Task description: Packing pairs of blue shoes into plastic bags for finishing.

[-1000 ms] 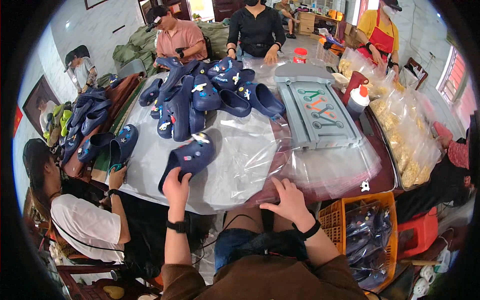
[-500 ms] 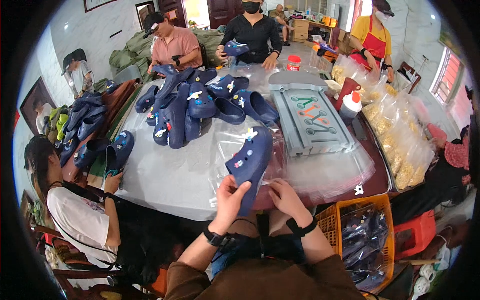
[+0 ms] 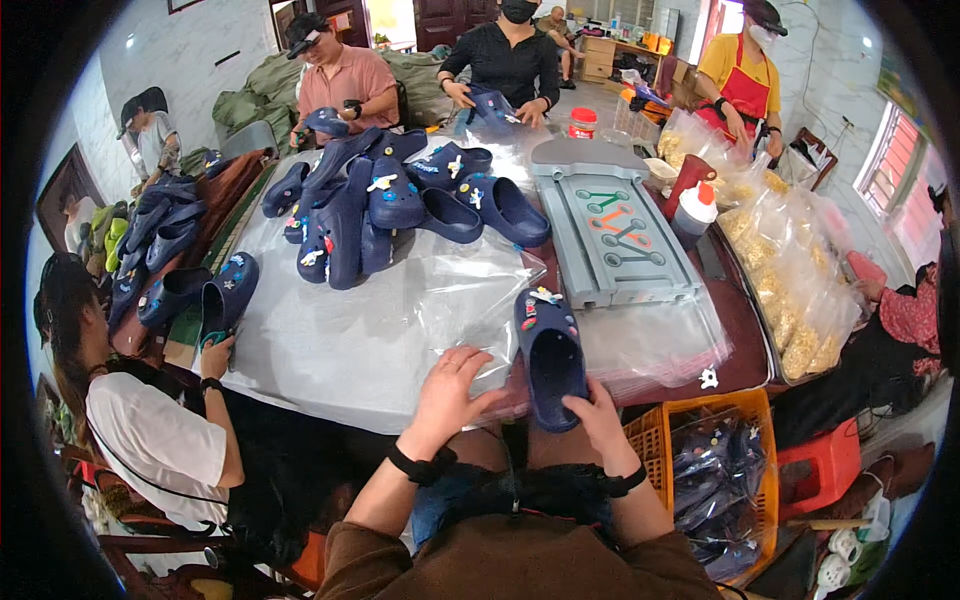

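Right hand [image 3: 598, 418] is gripping the heel end of a navy blue foam clog [image 3: 549, 352] decorated with small coloured charms, fingers curled round its lower rim. The clog is lying toe-away at the near table edge, on a stack of clear plastic bags [image 3: 655, 345].

Left hand [image 3: 450, 392] is lying flat with fingers spread on a crinkled clear plastic bag [image 3: 478, 300], just left of the clog; it is pressing, not gripping anything.

Surroundings:
- A pile of matching navy clogs [image 3: 385, 205] is sitting mid-table, well apart from the hands, soles and straps jumbled.
- A grey moulded plastic tray [image 3: 612, 230] with coloured tool-shaped recesses is lying beyond the clog, to the right.
- A white squeeze bottle with a red cap [image 3: 694, 214] is standing beside the tray.
- Clear bags of yellowish contents [image 3: 790, 285] are lining the right table edge.
- An orange plastic crate [image 3: 712, 462] holding bagged dark items is standing just right of the right forearm.
- A person in a white shirt [image 3: 150, 440] on the left is holding another navy clog [image 3: 225, 298].
- Other people are working at the far side.

Table [image 3: 320, 350] is covered with glossy transparent sheeting.
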